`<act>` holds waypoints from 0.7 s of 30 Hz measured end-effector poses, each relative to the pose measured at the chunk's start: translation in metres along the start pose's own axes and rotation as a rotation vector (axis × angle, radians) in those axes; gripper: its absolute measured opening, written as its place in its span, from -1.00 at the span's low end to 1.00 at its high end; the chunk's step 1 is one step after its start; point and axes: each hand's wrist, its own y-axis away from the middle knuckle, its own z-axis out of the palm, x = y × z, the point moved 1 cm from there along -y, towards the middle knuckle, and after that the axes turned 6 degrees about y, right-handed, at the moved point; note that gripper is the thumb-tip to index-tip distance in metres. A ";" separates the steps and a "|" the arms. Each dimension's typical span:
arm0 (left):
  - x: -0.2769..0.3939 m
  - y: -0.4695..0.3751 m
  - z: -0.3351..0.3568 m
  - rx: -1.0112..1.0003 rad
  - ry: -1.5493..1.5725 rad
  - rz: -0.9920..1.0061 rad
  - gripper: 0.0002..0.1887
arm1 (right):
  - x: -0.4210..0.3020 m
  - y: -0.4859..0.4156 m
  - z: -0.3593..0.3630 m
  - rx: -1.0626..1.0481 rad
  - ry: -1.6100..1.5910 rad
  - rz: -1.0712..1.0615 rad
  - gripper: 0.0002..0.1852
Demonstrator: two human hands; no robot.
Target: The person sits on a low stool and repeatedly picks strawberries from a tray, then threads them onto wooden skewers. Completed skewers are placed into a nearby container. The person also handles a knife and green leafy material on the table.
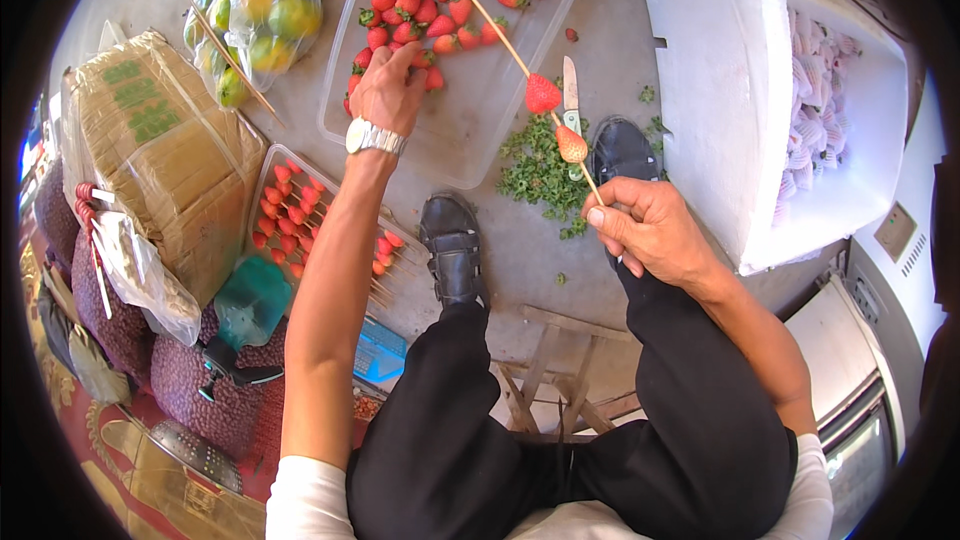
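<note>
My right hand grips the lower end of a wooden skewer that slants up to the left. Two strawberries are threaded on it, a red one above a paler one. My left hand, with a watch on its wrist, reaches into a large clear plastic tub. Its fingers touch the loose strawberries there; whether they grasp one is hidden. A smaller clear tray at the left, partly behind my left forearm, holds several skewers of strawberries.
A knife lies by a heap of green strawberry tops near my right shoe. At the right stands a white foam box with net-wrapped fruit. At the left are a taped cardboard carton, bagged green-orange fruit and loose skewers.
</note>
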 end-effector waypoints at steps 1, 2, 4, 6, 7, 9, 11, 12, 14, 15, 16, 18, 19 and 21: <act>-0.001 -0.004 0.000 -0.018 -0.057 0.030 -0.68 | -0.001 -0.001 0.001 -0.005 -0.001 0.001 -0.82; -0.006 -0.007 -0.005 -0.047 -0.077 0.039 -0.70 | -0.004 -0.001 0.003 -0.011 -0.002 0.001 -0.82; 0.005 -0.003 -0.013 0.014 0.094 0.043 -0.72 | -0.005 -0.001 0.001 0.002 0.002 0.004 -0.81; 0.021 0.010 -0.029 -0.054 0.358 -0.112 -0.72 | -0.006 0.000 0.000 0.024 0.015 0.000 -0.78; 0.033 0.021 -0.033 -0.146 0.763 -0.276 -0.69 | -0.006 0.000 0.002 0.051 0.000 -0.015 -0.77; 0.065 0.049 -0.039 -0.320 1.341 -0.528 -0.65 | -0.009 -0.002 0.005 0.097 -0.026 -0.045 -0.73; 0.091 0.078 -0.041 -0.481 1.548 -0.602 -0.63 | -0.015 -0.006 0.009 0.070 -0.006 -0.081 -0.72; 0.099 0.088 -0.040 -0.516 1.591 -0.583 -0.62 | -0.019 -0.006 0.011 0.057 0.003 -0.098 -0.69; 0.114 0.102 -0.039 -0.565 1.604 -0.535 -0.63 | -0.025 -0.007 0.013 0.030 0.126 -0.133 -0.67; 0.119 0.104 -0.040 -0.575 1.566 -0.505 -0.63 | -0.027 -0.009 0.014 0.014 0.185 -0.156 -0.67; 0.119 0.106 -0.039 -0.595 1.592 -0.535 -0.63 | -0.028 -0.008 0.015 0.017 0.188 -0.152 -0.71; 0.122 0.108 -0.039 -0.582 1.602 -0.561 -0.63 | -0.019 -0.008 0.015 0.011 0.030 -0.117 -0.77; 0.123 0.109 -0.039 -0.572 1.605 -0.575 -0.63 | -0.015 -0.009 0.015 0.005 -0.049 -0.101 -0.79; 0.123 0.110 -0.039 -0.603 1.597 -0.632 -0.66 | -0.021 -0.005 0.010 -0.043 -0.055 -0.054 -0.81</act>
